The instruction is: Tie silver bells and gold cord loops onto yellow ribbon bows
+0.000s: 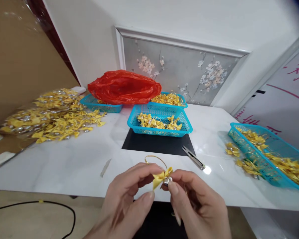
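Observation:
Both my hands meet at the near edge of the white table [72, 162]. Between them is a small yellow ribbon bow [160, 176] with a silver bead [167, 180] at its knot and a thin gold cord loop [155, 158] rising behind it. My left hand [126, 202] pinches the bow's left side with fingertips and thumb. My right hand [198, 205] pinches at the bead with thumb and forefinger. Small thread snips [193, 158] lie on the table just beyond my right hand.
A blue basket [159, 131] with several yellow bows sits mid-table on a black mat [142, 142]. Two more baskets stand behind, one under a red plastic bag [123, 87]. Another basket [271, 156] of bows is at right. A pile of bows [54, 118] lies at left.

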`<state>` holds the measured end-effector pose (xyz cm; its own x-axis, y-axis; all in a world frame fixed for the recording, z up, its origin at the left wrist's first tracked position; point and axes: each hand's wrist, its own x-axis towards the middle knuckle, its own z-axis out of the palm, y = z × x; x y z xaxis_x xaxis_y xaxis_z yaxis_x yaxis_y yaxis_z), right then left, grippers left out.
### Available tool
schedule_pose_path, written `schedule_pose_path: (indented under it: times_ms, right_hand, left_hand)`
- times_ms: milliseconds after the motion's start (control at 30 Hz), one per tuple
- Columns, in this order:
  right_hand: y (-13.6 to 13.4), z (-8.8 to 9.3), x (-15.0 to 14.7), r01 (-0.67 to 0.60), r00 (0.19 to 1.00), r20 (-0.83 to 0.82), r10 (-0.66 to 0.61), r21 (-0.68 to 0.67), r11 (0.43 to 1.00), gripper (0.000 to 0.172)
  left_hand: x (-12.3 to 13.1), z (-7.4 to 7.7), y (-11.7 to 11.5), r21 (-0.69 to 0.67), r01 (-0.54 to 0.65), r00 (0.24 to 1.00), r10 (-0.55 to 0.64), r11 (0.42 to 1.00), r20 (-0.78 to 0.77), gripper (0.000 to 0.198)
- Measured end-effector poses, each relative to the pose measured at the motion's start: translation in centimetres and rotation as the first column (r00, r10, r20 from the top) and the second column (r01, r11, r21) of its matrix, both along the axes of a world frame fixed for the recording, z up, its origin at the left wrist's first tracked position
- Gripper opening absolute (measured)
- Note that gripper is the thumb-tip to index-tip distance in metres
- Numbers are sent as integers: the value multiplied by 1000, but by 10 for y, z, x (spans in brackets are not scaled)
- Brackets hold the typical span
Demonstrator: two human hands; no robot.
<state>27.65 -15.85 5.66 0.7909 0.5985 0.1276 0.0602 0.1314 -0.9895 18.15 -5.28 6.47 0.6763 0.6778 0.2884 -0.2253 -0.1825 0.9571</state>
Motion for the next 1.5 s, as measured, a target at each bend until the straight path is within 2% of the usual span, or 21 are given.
schedule_pose_path:
  times_ms: [67,133,200,300,367,400,467,500,533,567,633,700,767,867,967,1200,1333,1400,1500]
  right_hand:
    - [1,-5,-2,91,967,235,-94,25,996,7]
    - [2,-10,-5,171,870,462,-176,52,984,9]
    - [4,-17,-5,253,728,639,-251,90,963,12]
    - [5,-28,0,346,453,800,-393,249,905,13]
    - [4,-31,8,339,258,861,-437,343,876,12]
    - [3,-31,13,307,176,892,-416,352,885,13]
    - [0,-30,20,217,61,939,-338,318,923,15]
    - [-1,-29,22,178,38,952,-305,294,939,17]
    - [-1,-28,22,159,50,953,-298,287,945,18]
    - [0,-29,20,160,99,943,-316,299,941,18]
    - [2,-30,13,233,276,880,-387,329,915,16]
    - [5,-32,5,292,461,790,-405,296,909,14]
    - [6,-30,-1,272,603,717,-350,228,935,12]
    - [6,-24,-4,175,751,618,-232,153,973,7]
    - [6,-19,-3,161,794,574,-200,118,980,5]
    - [7,-21,-4,207,770,599,-220,91,974,12]
    - [1,-20,3,192,837,503,-214,97,977,9]
    - [-3,-16,12,149,884,431,-181,108,983,13]
    - [-4,-8,29,-61,932,362,34,62,996,11]
  left_hand:
    - [1,1,1,-11,20,1000,-20,1000,-14,17]
    - [4,2,3,15,4,999,-4,1000,-43,16]
    - [7,4,4,35,-22,997,24,999,-69,21]
    - [10,8,3,41,-76,993,79,996,-90,24]
    - [10,11,1,40,-108,988,112,993,-110,23]
    - [10,12,1,42,-121,985,126,992,-121,23]
    - [9,13,0,48,-146,979,151,988,-136,21]
    - [9,13,0,52,-157,977,163,986,-140,20]
    - [9,13,0,57,-169,975,175,984,-140,20]
    - [9,13,0,61,-177,973,184,982,-138,20]
    - [8,12,0,66,-185,973,192,981,-131,21]
    - [8,12,0,71,-190,973,198,979,-120,21]
    - [7,12,-1,76,-196,973,204,978,-112,21]
    - [7,12,-1,81,-204,971,213,975,-108,22]
    - [7,11,1,50,-179,976,184,983,-115,22]
    - [10,3,4,-176,-101,993,86,979,-86,18]
    - [8,1,3,-211,-94,989,68,973,-131,20]
    - [6,2,3,-205,-69,990,41,976,-138,18]
    - [6,4,5,-222,4,990,-35,975,-137,15]
